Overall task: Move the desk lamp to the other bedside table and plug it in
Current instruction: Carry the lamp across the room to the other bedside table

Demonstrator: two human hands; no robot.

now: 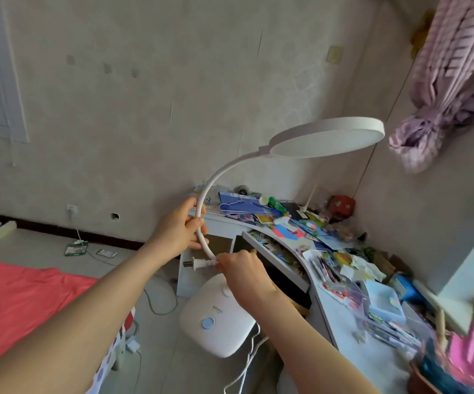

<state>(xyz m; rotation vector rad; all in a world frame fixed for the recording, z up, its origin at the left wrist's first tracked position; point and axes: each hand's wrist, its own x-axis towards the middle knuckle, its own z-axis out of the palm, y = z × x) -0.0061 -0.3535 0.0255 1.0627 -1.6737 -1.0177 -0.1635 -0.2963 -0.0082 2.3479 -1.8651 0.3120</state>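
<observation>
A white desk lamp hangs in the air in front of me, its round flat head [326, 139] up at the right and its square base [216, 322] with a blue button below. My left hand [179, 228] grips the curved neck [203, 211]. My right hand [241, 271] pinches the cord just behind the white plug [199, 263], whose prongs point left. The white cord [247, 362] trails down from the base.
A white curved desk [338, 331] on the right is covered with papers, cards and boxes. A red bed cover [17, 302] lies lower left. A wall socket [71, 208] with a cable sits low on the far wall. A tied pink curtain [443, 89] hangs top right.
</observation>
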